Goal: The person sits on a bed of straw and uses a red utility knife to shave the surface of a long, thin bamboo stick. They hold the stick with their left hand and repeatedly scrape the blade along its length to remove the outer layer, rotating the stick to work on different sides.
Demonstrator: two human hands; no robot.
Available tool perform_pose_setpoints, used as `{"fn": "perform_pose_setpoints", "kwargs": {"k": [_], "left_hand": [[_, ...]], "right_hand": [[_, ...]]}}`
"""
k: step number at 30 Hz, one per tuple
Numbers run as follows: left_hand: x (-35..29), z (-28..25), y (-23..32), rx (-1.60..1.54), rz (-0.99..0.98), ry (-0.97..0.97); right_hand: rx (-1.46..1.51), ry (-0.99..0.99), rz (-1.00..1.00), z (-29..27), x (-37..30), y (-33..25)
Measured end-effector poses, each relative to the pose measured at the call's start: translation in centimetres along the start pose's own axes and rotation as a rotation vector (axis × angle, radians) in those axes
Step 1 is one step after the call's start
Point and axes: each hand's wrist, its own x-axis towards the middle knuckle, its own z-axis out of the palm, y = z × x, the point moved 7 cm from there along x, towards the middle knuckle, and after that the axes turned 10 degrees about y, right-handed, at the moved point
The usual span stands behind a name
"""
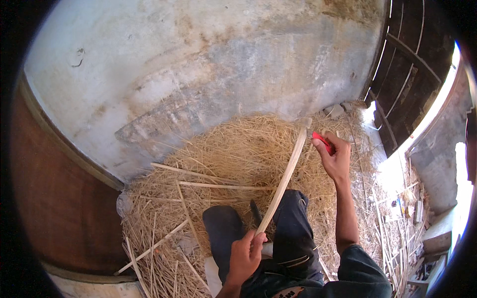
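Note:
A long pale wooden strip (285, 180) slants up and away from between my knees. My left hand (246, 254) is closed round its near end. Close beside the far end of the strip, my right hand (334, 155) grips a small red tool (323, 141) that looks like a utility knife. Its tip points left toward the strip; whether they touch I cannot tell. Between my knees a dark, narrow object (255, 211) sticks up, partly hidden by the strip.
Straw-like shavings (238, 144) cover the floor, with loose thin strips (223, 186) lying on them. A stained wall (208, 74) rises ahead. At the left is a brown panel (64, 188); a dark plank door (412, 74) stands at the right, near small stones (334, 110).

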Motion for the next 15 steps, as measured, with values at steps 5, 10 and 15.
{"fn": "perform_pose_setpoints", "kwargs": {"k": [5, 10, 15], "left_hand": [[1.3, -0.1, -1.6, -0.100, -0.108, -0.066], [1.4, 0.4, -2.7, -0.291, -0.259, -0.190], [1.1, 1.5, -2.2, -0.369, -0.276, -0.292]], "right_hand": [[0.510, -0.178, 0.269, 1.3, -2.1, 1.6], [0.655, -0.238, 0.441, 2.5, -4.9, 0.9], [0.814, -0.242, 0.556, 3.8, -5.7, 0.1]]}}
